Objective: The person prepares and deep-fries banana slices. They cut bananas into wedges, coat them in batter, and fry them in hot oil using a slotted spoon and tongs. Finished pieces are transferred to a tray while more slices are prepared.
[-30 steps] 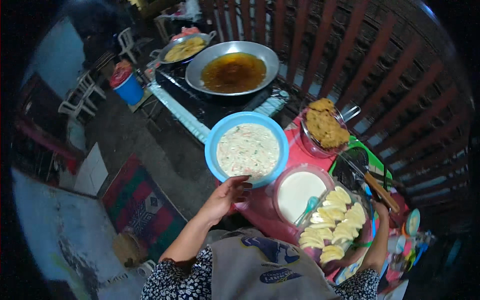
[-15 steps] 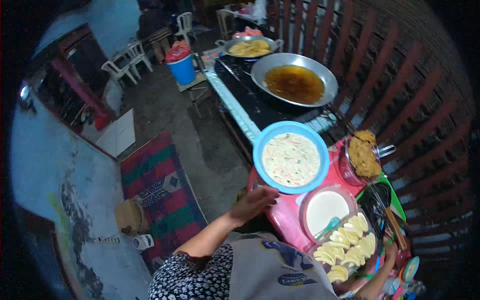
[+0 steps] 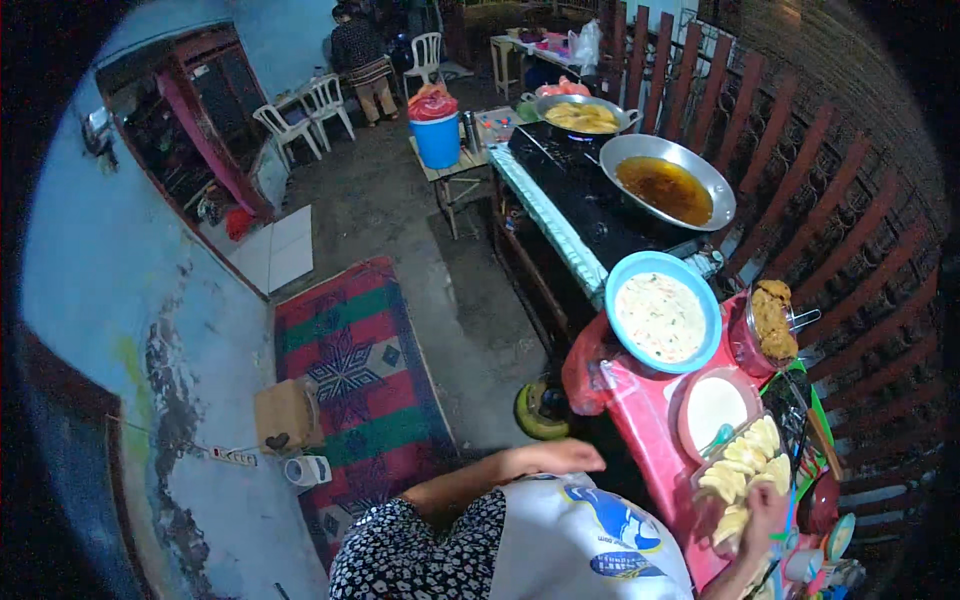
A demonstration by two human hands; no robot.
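My left hand (image 3: 562,457) is held in front of my apron, fingers stretched out, with nothing in it. My right hand (image 3: 764,515) is over the near right edge of a clear tray (image 3: 705,508), its fingers loosely bent and apart, and no held thing shows. Pale fan-cut pieces (image 3: 742,460) that look like banana fill the tray. Just beyond it stands a pink bowl (image 3: 688,425) of white batter (image 3: 714,412) with a teal-handled utensil (image 3: 718,438). Farther off is a blue basin (image 3: 621,335) of thick white mixture with orange and green bits.
A wide pan (image 3: 724,180) of brown oil and a second pan (image 3: 628,118) with yellow food sit on the black stove (image 3: 565,190). Browned fried food (image 3: 773,322) stands by the slatted fence (image 3: 850,190). A green gas cylinder (image 3: 541,410) is under the table. A person (image 3: 360,60) stands far back.
The view has swung left, so the table sits farther right. My left hand has drawn back from beside the blue basin to my apron. My right hand has moved over the tray's edge.
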